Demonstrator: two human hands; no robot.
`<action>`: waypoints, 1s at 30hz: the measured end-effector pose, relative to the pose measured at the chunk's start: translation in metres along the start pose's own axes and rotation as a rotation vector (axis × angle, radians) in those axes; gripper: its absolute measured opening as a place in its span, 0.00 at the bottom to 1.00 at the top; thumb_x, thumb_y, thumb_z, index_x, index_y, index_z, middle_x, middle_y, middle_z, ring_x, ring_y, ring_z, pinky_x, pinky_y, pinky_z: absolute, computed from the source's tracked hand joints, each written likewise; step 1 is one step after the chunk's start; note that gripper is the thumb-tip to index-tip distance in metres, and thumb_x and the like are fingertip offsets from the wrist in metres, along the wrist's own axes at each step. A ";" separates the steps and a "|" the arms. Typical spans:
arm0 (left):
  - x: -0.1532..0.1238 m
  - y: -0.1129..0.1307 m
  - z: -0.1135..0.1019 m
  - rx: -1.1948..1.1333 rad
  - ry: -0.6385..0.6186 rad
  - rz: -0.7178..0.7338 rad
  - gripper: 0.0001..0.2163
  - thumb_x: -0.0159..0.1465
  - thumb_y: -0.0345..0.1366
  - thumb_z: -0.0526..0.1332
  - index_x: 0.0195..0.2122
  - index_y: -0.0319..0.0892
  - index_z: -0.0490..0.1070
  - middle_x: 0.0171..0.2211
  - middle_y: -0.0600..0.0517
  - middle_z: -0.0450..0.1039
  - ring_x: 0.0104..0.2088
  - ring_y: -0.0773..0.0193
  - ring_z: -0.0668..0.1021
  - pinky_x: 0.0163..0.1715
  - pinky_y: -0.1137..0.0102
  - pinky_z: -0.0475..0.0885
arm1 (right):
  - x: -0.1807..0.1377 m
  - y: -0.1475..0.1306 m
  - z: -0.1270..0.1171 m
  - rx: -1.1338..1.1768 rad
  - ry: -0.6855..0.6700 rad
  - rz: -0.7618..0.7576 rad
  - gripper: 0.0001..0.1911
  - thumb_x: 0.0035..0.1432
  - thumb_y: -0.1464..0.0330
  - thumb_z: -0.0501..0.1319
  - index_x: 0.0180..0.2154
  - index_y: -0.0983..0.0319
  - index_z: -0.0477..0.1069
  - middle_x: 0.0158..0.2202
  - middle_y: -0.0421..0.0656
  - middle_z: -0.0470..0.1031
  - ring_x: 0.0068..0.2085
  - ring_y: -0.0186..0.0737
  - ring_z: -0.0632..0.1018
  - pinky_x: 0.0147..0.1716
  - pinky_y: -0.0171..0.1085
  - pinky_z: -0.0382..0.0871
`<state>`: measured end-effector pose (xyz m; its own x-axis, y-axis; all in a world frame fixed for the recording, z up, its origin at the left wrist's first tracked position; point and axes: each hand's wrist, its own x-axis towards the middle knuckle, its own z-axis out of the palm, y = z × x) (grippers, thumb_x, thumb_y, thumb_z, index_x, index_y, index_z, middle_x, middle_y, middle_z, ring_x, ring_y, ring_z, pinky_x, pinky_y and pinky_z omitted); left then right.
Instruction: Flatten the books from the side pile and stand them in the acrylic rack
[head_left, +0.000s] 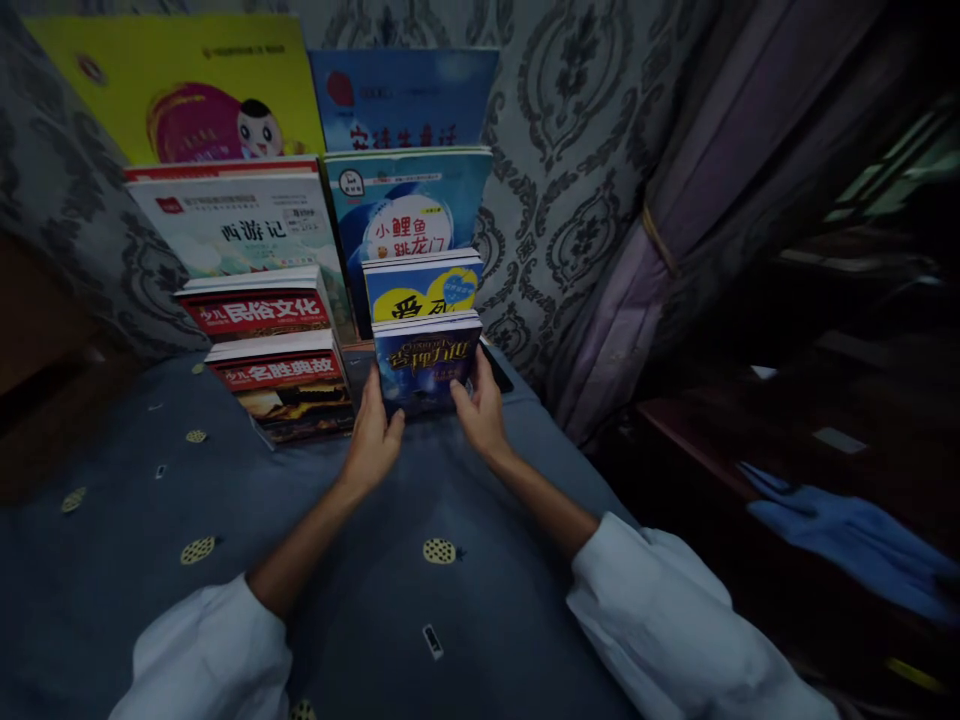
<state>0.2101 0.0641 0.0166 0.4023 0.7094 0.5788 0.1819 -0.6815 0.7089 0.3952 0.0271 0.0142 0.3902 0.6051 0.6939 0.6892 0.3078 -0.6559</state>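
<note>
My left hand and my right hand grip a small dark blue book by its two sides, thumbs on its front cover. More page edges show behind its top, so it may be a small stack. It stands upright at the front of the right column. Behind it rise a yellow and blue book, a light blue book and a taller blue book. Left of my left hand stand two red-topped books, a pale book and a large yellow book.
The books stand on a bed with a blue-grey sheet printed with pineapples. Patterned wall covering backs them, and a tied purple curtain hangs at right. Beyond the bed's right edge lies a blue cloth-like item in a dark area.
</note>
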 end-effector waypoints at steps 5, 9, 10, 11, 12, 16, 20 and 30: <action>-0.018 -0.004 0.003 -0.002 -0.032 -0.057 0.36 0.69 0.36 0.55 0.74 0.46 0.38 0.75 0.42 0.45 0.73 0.52 0.53 0.71 0.52 0.55 | -0.015 0.019 0.003 0.108 0.057 0.047 0.34 0.67 0.65 0.53 0.71 0.61 0.50 0.69 0.57 0.62 0.68 0.50 0.67 0.65 0.57 0.64; -0.042 -0.004 0.004 0.010 -0.073 -0.051 0.35 0.69 0.35 0.53 0.74 0.43 0.39 0.74 0.40 0.45 0.74 0.53 0.52 0.72 0.52 0.52 | -0.025 0.026 0.002 0.053 0.055 0.012 0.32 0.66 0.66 0.53 0.70 0.60 0.52 0.68 0.56 0.64 0.67 0.51 0.68 0.63 0.59 0.65; -0.047 -0.005 0.004 0.017 -0.083 -0.045 0.35 0.69 0.34 0.53 0.74 0.42 0.38 0.74 0.40 0.45 0.74 0.53 0.51 0.72 0.52 0.51 | -0.027 0.026 0.001 0.033 0.053 -0.003 0.33 0.66 0.66 0.53 0.70 0.60 0.52 0.67 0.57 0.64 0.67 0.52 0.68 0.63 0.59 0.66; -0.052 -0.005 0.005 0.023 -0.099 -0.045 0.35 0.68 0.33 0.53 0.74 0.42 0.38 0.74 0.40 0.45 0.74 0.53 0.51 0.72 0.52 0.50 | -0.028 0.026 0.000 0.016 0.051 -0.016 0.33 0.66 0.66 0.53 0.70 0.60 0.53 0.67 0.57 0.65 0.66 0.53 0.69 0.62 0.60 0.67; -0.056 -0.006 0.006 0.029 -0.120 -0.051 0.35 0.68 0.32 0.52 0.74 0.42 0.38 0.74 0.39 0.45 0.74 0.54 0.51 0.73 0.52 0.50 | -0.029 0.026 -0.001 0.003 0.049 -0.025 0.33 0.66 0.66 0.53 0.70 0.59 0.53 0.67 0.57 0.65 0.66 0.53 0.69 0.61 0.60 0.67; -0.066 -0.009 0.009 0.056 -0.219 -0.089 0.35 0.67 0.32 0.53 0.74 0.40 0.40 0.74 0.38 0.46 0.74 0.52 0.52 0.73 0.50 0.50 | -0.031 0.025 -0.002 -0.008 0.048 -0.040 0.32 0.65 0.66 0.53 0.69 0.59 0.54 0.66 0.57 0.66 0.65 0.54 0.71 0.60 0.60 0.69; -0.066 -0.008 0.007 0.118 -0.281 -0.086 0.32 0.67 0.33 0.54 0.72 0.37 0.47 0.72 0.35 0.50 0.73 0.50 0.55 0.72 0.49 0.53 | -0.028 0.032 -0.003 0.011 0.065 -0.054 0.31 0.64 0.68 0.52 0.68 0.59 0.56 0.63 0.56 0.69 0.61 0.52 0.74 0.58 0.58 0.71; -0.066 0.008 0.005 0.427 -0.457 0.005 0.21 0.68 0.29 0.52 0.62 0.39 0.63 0.66 0.38 0.65 0.69 0.50 0.64 0.69 0.46 0.58 | 0.001 0.067 -0.033 -0.507 -0.081 0.325 0.33 0.60 0.66 0.53 0.65 0.71 0.56 0.62 0.62 0.67 0.64 0.58 0.68 0.62 0.55 0.62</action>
<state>0.1900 0.0113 -0.0182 0.7300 0.6218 0.2838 0.4837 -0.7633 0.4283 0.4618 0.0244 -0.0189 0.5958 0.6692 0.4440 0.7550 -0.2782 -0.5937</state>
